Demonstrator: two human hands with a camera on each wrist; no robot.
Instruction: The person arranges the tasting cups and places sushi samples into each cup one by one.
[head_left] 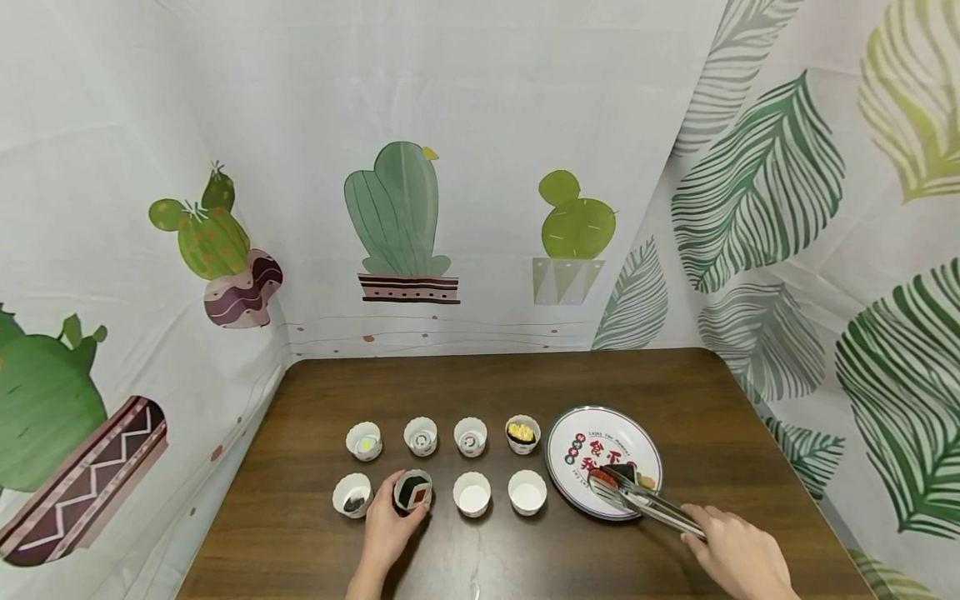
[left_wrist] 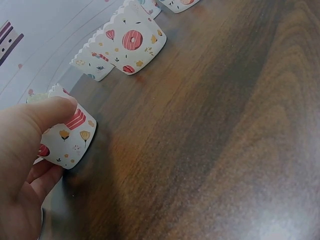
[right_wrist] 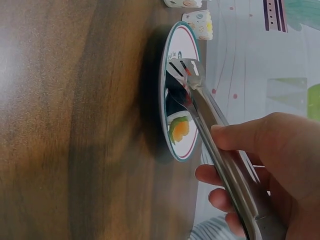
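My left hand [head_left: 384, 527] grips a scalloped paper baking cup [left_wrist: 82, 135] between thumb and fingers. Inside that cup lies a black-and-white sushi piece [head_left: 412, 493] with a red middle. On the right, my right hand [head_left: 738, 550] holds metal tongs [head_left: 663, 510] by the arms. The slotted tong tips are over the round plate [head_left: 558, 467], around a red-topped sushi piece [head_left: 602, 477]. Beside it on the plate lie a dark-wrapped piece [head_left: 621, 472] and one with an orange and green filling [right_wrist: 179, 130], partly covered by the tongs in the head view.
More paper cups stand in two rows left of the plate. A back cup [head_left: 522, 435] holds a yellow-topped piece; a front-left cup [head_left: 352, 496] holds something dark. Two front cups, one of them [head_left: 472, 495] beside my left hand, show bare white insides. Printed cloth hangs behind the brown table [head_left: 450, 383].
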